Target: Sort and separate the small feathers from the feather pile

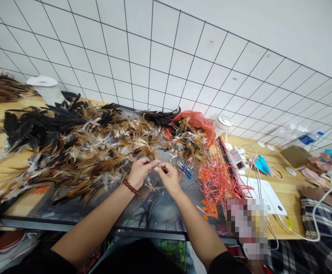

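Observation:
My left hand [139, 172], with a red bead bracelet [131, 187] at its wrist, is closed on a small brown feather [151, 153] that sticks up above its fingers. Its fingertips meet those of my right hand [167, 174], which is pinched; whatever lies between them is too small to name. Both hands are over the dark glass tabletop [117, 213]. Brown feathers [97, 152] are heaped just beyond and to the left of them. To the right of my right hand lies a blue-handled tool [186, 172].
Orange-red strings [217, 180] lie in a tangle at the right, before a red plastic bag [196, 121]. Black feathers [37, 127] are at the left. A white power strip [265, 194] with cables and a person's plaid sleeve [323, 219] are farther right. A wire grid stands behind.

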`<act>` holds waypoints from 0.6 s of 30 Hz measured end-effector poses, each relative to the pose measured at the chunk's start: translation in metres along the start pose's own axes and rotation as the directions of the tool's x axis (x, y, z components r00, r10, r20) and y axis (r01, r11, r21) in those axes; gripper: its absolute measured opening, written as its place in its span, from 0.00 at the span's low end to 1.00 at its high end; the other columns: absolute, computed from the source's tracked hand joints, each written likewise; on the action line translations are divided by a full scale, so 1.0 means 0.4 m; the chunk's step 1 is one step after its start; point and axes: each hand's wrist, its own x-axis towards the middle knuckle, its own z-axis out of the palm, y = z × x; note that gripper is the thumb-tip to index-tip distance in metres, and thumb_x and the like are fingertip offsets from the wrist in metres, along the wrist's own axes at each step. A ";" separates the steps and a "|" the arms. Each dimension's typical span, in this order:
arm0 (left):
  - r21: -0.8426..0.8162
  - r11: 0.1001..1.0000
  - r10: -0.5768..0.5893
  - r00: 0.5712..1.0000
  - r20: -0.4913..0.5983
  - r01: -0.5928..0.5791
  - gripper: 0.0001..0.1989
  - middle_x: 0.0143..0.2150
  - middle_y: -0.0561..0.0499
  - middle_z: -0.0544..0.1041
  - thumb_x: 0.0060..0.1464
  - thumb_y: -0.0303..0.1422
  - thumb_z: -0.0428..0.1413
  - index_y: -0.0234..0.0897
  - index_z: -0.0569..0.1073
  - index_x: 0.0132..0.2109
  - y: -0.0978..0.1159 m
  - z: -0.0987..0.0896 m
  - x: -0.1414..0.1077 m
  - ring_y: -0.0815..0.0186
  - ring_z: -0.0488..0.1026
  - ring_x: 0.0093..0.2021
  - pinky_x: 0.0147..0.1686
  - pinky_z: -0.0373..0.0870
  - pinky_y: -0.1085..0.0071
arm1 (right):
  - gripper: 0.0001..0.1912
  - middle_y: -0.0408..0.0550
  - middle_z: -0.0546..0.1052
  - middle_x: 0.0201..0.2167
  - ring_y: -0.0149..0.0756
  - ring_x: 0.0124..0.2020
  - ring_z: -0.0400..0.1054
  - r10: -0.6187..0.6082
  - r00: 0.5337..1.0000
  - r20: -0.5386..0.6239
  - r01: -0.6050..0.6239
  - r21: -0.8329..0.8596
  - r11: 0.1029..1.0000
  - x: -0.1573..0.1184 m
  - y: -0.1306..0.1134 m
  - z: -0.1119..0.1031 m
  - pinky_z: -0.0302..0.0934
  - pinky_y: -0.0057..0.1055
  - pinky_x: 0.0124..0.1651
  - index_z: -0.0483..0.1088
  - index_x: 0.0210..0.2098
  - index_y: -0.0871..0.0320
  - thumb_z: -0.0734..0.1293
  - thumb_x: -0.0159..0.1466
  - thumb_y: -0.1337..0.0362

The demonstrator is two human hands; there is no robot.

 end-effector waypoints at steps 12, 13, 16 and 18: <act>-0.025 1.000 -0.003 0.997 0.079 0.005 0.16 0.23 0.52 0.72 0.33 0.39 0.68 0.32 0.75 0.26 0.010 -0.002 0.002 0.73 0.62 0.23 0.24 0.58 0.75 | 0.09 0.44 0.71 0.30 0.29 0.30 0.62 -0.113 0.991 -0.065 0.108 -0.083 0.991 -0.004 -0.012 -0.006 0.57 0.26 0.34 0.71 0.32 0.58 0.67 0.59 0.59; -0.021 1.000 -0.013 0.996 0.083 0.014 0.17 0.23 0.52 0.72 0.34 0.41 0.67 0.32 0.74 0.26 0.009 -0.003 0.003 0.73 0.62 0.22 0.24 0.58 0.75 | 0.10 0.45 0.72 0.32 0.30 0.31 0.63 -0.117 0.989 -0.089 0.110 -0.075 0.991 -0.004 -0.016 -0.007 0.58 0.26 0.36 0.71 0.35 0.58 0.66 0.59 0.58; 0.080 0.995 -0.076 0.985 0.156 0.064 0.19 0.21 0.52 0.70 0.37 0.45 0.65 0.31 0.73 0.24 0.010 -0.004 0.000 0.75 0.60 0.20 0.21 0.54 0.76 | 0.12 0.45 0.73 0.34 0.30 0.33 0.64 -0.085 0.989 -0.123 0.083 -0.020 0.996 0.001 -0.023 -0.013 0.59 0.28 0.38 0.72 0.38 0.58 0.66 0.59 0.57; 0.203 0.973 -0.158 0.957 0.242 0.109 0.20 0.19 0.52 0.69 0.37 0.46 0.64 0.31 0.72 0.21 0.011 -0.004 -0.004 0.76 0.57 0.18 0.19 0.50 0.76 | 0.12 0.44 0.72 0.32 0.31 0.34 0.64 -0.062 0.994 -0.085 0.066 0.039 0.997 0.007 -0.024 -0.017 0.58 0.29 0.41 0.73 0.32 0.59 0.67 0.59 0.56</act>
